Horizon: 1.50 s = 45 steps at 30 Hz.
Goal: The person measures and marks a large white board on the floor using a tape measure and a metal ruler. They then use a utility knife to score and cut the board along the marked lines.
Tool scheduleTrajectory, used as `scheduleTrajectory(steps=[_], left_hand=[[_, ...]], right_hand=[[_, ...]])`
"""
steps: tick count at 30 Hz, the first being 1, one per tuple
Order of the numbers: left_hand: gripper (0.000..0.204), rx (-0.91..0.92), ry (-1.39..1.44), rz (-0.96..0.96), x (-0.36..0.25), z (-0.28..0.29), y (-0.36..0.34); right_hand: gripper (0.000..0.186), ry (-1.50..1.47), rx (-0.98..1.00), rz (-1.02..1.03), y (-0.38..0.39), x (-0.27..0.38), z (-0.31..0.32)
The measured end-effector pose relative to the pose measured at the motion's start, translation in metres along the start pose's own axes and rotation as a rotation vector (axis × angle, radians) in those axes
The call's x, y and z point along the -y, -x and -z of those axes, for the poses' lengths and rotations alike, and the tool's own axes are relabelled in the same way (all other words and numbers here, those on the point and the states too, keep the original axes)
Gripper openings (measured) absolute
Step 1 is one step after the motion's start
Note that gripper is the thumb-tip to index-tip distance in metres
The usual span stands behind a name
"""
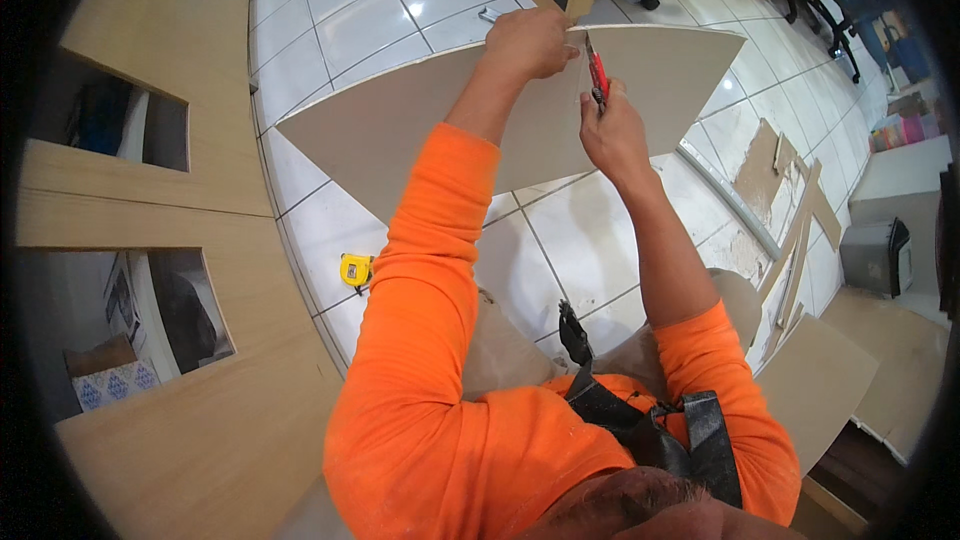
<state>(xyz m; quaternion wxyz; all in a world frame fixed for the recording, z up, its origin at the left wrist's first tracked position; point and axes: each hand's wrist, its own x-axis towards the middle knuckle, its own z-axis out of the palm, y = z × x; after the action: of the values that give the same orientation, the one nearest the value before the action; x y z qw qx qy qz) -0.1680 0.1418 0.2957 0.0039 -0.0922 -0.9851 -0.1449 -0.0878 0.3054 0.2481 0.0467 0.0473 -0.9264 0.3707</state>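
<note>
A large pale board (440,120), like plasterboard, stands on edge in front of me, its long upper edge bowed by the lens. At that edge my left hand (528,45) is closed, fingers bent over the top. A short metal end (489,15) pokes out just left of this hand; whether the hand grips it too, I cannot tell. My right hand (612,135) is wrapped round a red utility knife (599,75). The knife points upward, its tip at the board's top edge, a little right of my left hand.
A yellow tape measure (356,270) lies on the tiled floor at left, near a wooden cabinet (150,200) with cut-out openings. To the right are a long metal straightedge (730,200), board offcuts (800,230) and a grey bin (875,255). Chair wheels (650,0) stand beyond the board.
</note>
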Motion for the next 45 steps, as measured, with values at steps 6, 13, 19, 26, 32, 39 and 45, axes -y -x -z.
scheduleTrajectory(steps=[6, 13, 19, 26, 32, 39, 45], left_hand=[[0.036, -0.011, 0.019, -0.006, -0.001, 0.004, -0.003], [0.038, 0.026, 0.002, -0.021, -0.007, 0.011, 0.009], [0.039, 0.026, 0.007, -0.016, -0.009, 0.01, 0.009], [0.035, -0.046, -0.007, -0.025, 0.004, 0.001, -0.003], [0.036, -0.01, -0.008, -0.01, 0.0, 0.002, -0.003], [0.037, -0.056, 0.014, -0.034, 0.007, -0.001, -0.002], [0.039, -0.034, 0.028, -0.014, 0.002, 0.002, -0.001]], right_hand=[[0.034, 0.089, -0.175, 0.103, 0.002, -0.003, -0.001], [0.047, 0.352, -0.057, 0.037, 0.002, 0.032, 0.028], [0.045, 0.334, -0.032, -0.003, 0.005, 0.039, 0.032], [0.047, 0.351, 0.004, 0.133, -0.015, 0.037, 0.03], [0.05, 0.283, -0.002, 0.051, -0.003, 0.032, 0.022], [0.052, 0.299, -0.026, 0.112, -0.004, 0.022, 0.012], [0.053, 0.339, -0.005, 0.077, -0.001, 0.028, 0.02]])
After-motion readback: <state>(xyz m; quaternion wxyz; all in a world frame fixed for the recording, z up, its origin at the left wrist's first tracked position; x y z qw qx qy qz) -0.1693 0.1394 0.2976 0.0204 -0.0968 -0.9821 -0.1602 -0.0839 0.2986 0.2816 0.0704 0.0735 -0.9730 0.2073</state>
